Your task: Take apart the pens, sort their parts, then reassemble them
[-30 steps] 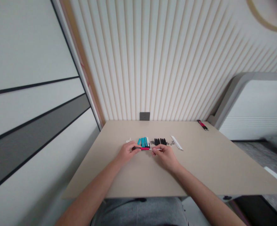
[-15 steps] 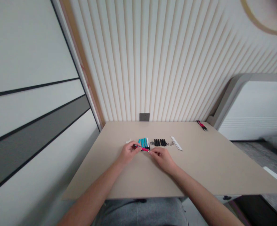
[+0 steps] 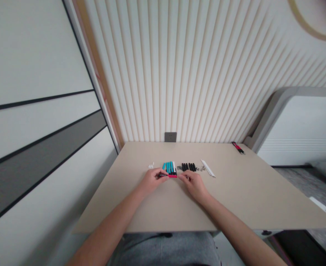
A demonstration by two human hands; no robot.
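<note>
The pen barrels (image 3: pixel 167 167) are teal, the parts (image 3: pixel 188 167) black, the held pen (image 3: pixel 172 176) pink-red.

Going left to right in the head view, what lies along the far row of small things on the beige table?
small white plastic pieces → teal plastic tubes → black plastic tubes → tiny grey metal parts → long white strips → red-and-black pen

Grey wall socket (image 3: pixel 170 137) above the table (image 3: pixel 262 199); perhaps red pliers (image 3: pixel 237 147) on its corner
</note>
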